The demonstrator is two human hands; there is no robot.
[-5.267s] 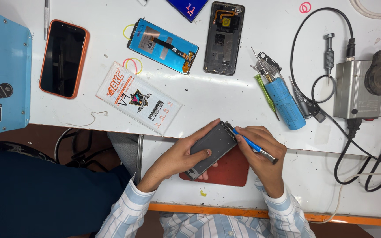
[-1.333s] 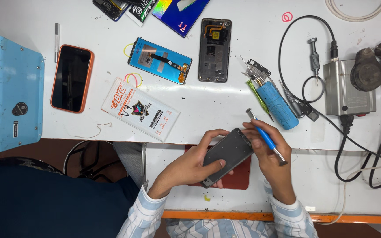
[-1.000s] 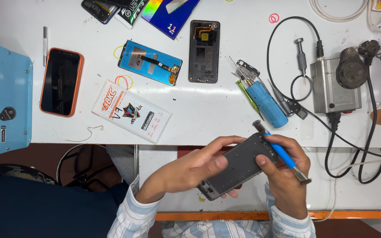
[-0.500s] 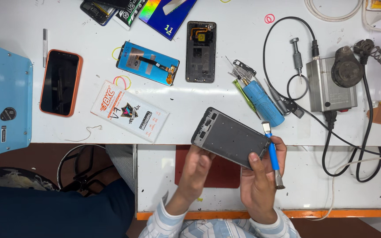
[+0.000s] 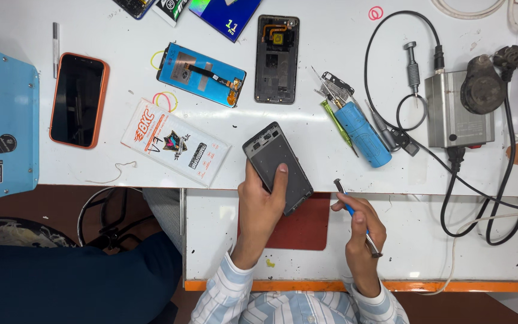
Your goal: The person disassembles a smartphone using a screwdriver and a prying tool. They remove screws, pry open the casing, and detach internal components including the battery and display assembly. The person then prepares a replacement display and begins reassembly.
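The dark phone frame (image 5: 277, 167) lies at the white tabletop's (image 5: 121, 162) near edge, long axis diagonal, top end pointing up-left. The left hand (image 5: 262, 204) grips its lower end, thumb across it. The right hand (image 5: 361, 225), just beside, pinches a blue-handled screwdriver (image 5: 358, 217).

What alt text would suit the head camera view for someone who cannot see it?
Seen from above, a person's left hand grips a dark grey phone frame at a white workbench's edge, while the right hand holds a blue-handled metal tool. An orange-cased phone, blue-backed screen panel and grey metal box lie beyond.
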